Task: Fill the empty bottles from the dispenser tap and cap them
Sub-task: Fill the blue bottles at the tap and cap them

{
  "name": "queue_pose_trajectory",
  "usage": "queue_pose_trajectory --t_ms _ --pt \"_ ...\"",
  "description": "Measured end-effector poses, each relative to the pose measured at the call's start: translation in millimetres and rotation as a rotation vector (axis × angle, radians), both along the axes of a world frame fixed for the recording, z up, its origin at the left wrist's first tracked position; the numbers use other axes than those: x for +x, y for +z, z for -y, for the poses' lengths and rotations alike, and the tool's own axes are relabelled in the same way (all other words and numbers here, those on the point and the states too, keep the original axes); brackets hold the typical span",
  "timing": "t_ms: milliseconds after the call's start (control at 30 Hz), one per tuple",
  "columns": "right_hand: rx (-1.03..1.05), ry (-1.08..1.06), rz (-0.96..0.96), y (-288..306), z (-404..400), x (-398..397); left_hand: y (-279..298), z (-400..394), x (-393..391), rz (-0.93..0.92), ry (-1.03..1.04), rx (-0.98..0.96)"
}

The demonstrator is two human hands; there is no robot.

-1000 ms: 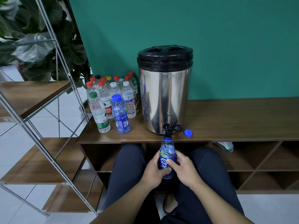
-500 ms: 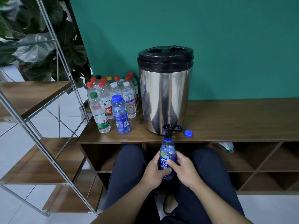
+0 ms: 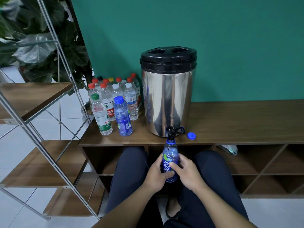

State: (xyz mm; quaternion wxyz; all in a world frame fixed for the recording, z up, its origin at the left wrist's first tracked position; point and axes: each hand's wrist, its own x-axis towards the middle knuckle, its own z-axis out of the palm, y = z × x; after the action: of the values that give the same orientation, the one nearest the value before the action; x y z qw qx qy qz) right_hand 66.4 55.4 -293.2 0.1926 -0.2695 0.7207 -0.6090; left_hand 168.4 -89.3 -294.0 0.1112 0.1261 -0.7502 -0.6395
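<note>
A steel dispenser [image 3: 167, 99] with a black lid stands on the wooden bench [image 3: 230, 124]. Its black tap [image 3: 171, 134] hangs over the front edge. Directly under the tap I hold an uncapped blue bottle [image 3: 170, 152] upright, its mouth at the spout. My left hand [image 3: 156, 175] grips the bottle from the left and my right hand [image 3: 185, 171] grips it from the right. The bottle's blue cap [image 3: 191, 135] lies on the bench just right of the tap.
Several capped bottles [image 3: 115, 102] stand in a cluster left of the dispenser, a blue one [image 3: 122, 119] and a green-capped one [image 3: 100, 116] in front. A metal-framed shelf [image 3: 32, 102] and a plant [image 3: 41, 38] stand at left. Open cubbies [image 3: 263, 163] lie under the bench.
</note>
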Motion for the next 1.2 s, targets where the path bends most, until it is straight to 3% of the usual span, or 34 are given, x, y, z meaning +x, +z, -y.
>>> queue_pose_trajectory --t_ms 1200 --pt "0.017 0.002 0.011 3.6 -0.4 1.5 -2.7 1.2 -1.2 0.013 0.001 0.024"
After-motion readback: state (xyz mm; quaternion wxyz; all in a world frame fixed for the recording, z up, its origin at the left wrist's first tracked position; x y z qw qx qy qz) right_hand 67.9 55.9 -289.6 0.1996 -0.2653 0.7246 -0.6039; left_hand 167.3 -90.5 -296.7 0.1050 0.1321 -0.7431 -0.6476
